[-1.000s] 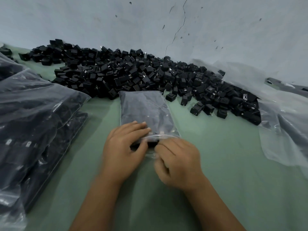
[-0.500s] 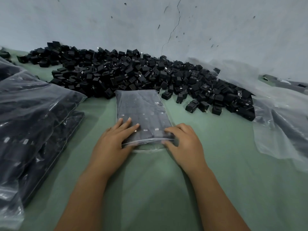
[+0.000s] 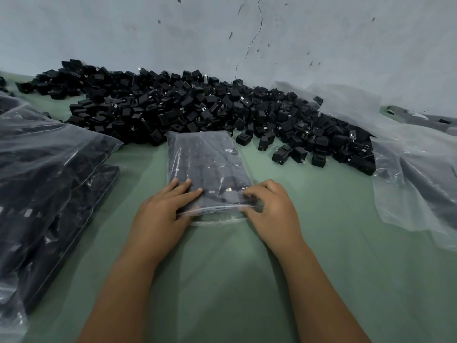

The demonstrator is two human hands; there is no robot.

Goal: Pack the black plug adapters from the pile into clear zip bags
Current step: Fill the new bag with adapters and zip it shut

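A clear zip bag [image 3: 206,164] filled with black plug adapters lies flat on the green table [image 3: 222,268], its mouth toward me. My left hand [image 3: 164,211] rests on the bag's near left corner, fingers spread flat on top, thumb under the zip edge. My right hand [image 3: 270,207] grips the near right corner, fingers curled over the zip strip. A large pile of loose black plug adapters [image 3: 197,107] spreads behind the bag along the wall.
Large clear bags of packed adapters [image 3: 47,184] are stacked at the left. More clear plastic bags [image 3: 415,174] lie crumpled at the right. A cracked grey wall [image 3: 247,33] closes the back.
Both hands moved apart from the middle of the bag's mouth to its two near corners. The left fingers flattened onto the bag.
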